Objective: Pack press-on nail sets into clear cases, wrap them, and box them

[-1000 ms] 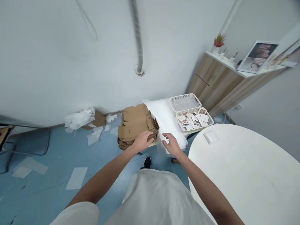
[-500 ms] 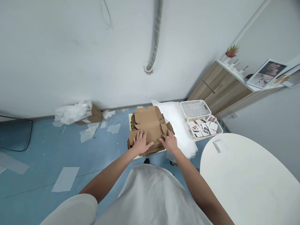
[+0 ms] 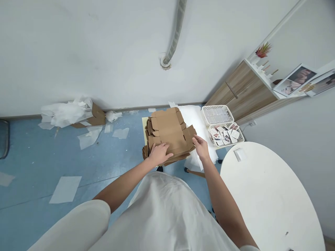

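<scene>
Several flat brown cardboard box blanks (image 3: 170, 129) lie stacked on a low pale-yellow surface, the top one spread out with its flaps showing. My left hand (image 3: 159, 154) rests on the near left part of the top blank, fingers apart. At the right edge of the stack, my right hand (image 3: 201, 145) has its thumb and fingers closed on a side flap of the cardboard. White foam sheets (image 3: 195, 116) lie just to the right of the stack.
Two white baskets, one with clear packets (image 3: 216, 115) and one with printed cards (image 3: 225, 136), stand right of the foam. A round white table (image 3: 269, 188) is at the right. A cardboard box (image 3: 98, 115) with crumpled wrapping sits by the wall.
My right hand has moved outward to the cardboard's right edge and closed on the flap, which now lies spread outward. My left hand still rests on the cardboard. The view has shifted slightly.
</scene>
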Available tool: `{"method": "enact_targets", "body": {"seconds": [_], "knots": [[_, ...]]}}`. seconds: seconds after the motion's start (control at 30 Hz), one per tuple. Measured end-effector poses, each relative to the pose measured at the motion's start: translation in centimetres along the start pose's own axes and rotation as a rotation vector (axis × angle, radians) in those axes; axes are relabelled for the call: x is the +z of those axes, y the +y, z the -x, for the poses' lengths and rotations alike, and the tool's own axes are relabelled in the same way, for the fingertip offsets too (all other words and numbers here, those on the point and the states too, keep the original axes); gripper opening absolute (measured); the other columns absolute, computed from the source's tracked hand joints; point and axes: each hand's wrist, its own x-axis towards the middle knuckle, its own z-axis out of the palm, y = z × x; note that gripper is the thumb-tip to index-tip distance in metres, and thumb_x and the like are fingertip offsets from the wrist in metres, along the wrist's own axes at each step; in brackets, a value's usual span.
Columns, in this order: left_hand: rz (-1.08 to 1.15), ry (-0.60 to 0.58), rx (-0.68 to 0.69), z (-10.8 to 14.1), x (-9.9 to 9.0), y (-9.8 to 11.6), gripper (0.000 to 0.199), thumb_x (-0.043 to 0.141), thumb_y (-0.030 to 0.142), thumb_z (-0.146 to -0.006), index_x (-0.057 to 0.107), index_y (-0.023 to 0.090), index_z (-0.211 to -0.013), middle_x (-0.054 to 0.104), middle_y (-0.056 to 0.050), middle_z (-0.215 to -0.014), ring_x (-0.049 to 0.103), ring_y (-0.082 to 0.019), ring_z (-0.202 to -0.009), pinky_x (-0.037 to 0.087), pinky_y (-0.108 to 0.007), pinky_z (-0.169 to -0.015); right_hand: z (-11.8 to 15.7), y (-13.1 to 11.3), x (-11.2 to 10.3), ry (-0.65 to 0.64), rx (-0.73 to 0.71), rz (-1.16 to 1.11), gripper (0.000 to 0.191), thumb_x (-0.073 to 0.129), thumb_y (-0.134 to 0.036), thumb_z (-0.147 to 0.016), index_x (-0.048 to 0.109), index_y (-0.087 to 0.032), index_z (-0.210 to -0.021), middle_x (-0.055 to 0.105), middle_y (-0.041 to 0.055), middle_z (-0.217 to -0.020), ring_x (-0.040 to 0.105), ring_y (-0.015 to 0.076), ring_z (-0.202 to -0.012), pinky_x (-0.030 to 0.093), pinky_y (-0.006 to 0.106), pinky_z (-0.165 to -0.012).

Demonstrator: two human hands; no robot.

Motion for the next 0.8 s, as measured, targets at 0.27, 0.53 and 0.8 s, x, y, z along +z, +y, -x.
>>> {"method": "enact_targets", "body": {"seconds": [0.27, 0.53, 0.8], "knots": [[-0.025, 0.02, 0.047, -0.1, 0.3, 0.0, 0.055, 0.053, 0.058, -0.07, 0.057, 0.02, -0.109, 0.054, -0.013, -0.121, 0.055, -0.033, -0.102, 0.024, -0.048, -0.098, 0.0, -0.1, -0.8, 0.045, 0.08, -0.17, 0.047, 0.056, -0.044, -0.073, 0.057, -0.016, -0.11, 0.062, 0.0102, -0.108, 0.06, 0.0211, -0.092, 0.049, 0.038, -0.079], [-0.307, -0.013, 0.15, -0.6, 0.0, 0.1, 0.033, 0.032, 0.027, -0.089, 0.061, 0.014, -0.078, 0.066, -0.01, -0.078, 0.063, -0.023, -0.075, 0.039, -0.038, -0.079, 3.2, 0.1, 0.4, 0.002, -0.444, 0.59, 0.039, 0.051, -0.038, -0.078, 0.056, -0.02, -0.113, 0.054, 0.0115, -0.118, 0.048, 0.0242, -0.111, 0.039, 0.042, -0.093], [-0.293, 0.154, 0.202, -0.4, -1.5, 0.3, 0.03, 0.032, 0.025, -0.09, 0.057, 0.015, -0.076, 0.065, -0.008, -0.072, 0.061, -0.019, -0.07, 0.041, -0.035, -0.077, 3.6, 2.8, 2.9, -0.46, -0.31, 0.744, 0.04, 0.051, -0.049, -0.078, 0.062, -0.021, -0.104, 0.066, 0.0097, -0.094, 0.061, 0.0244, -0.089, 0.045, 0.039, -0.08]]}}
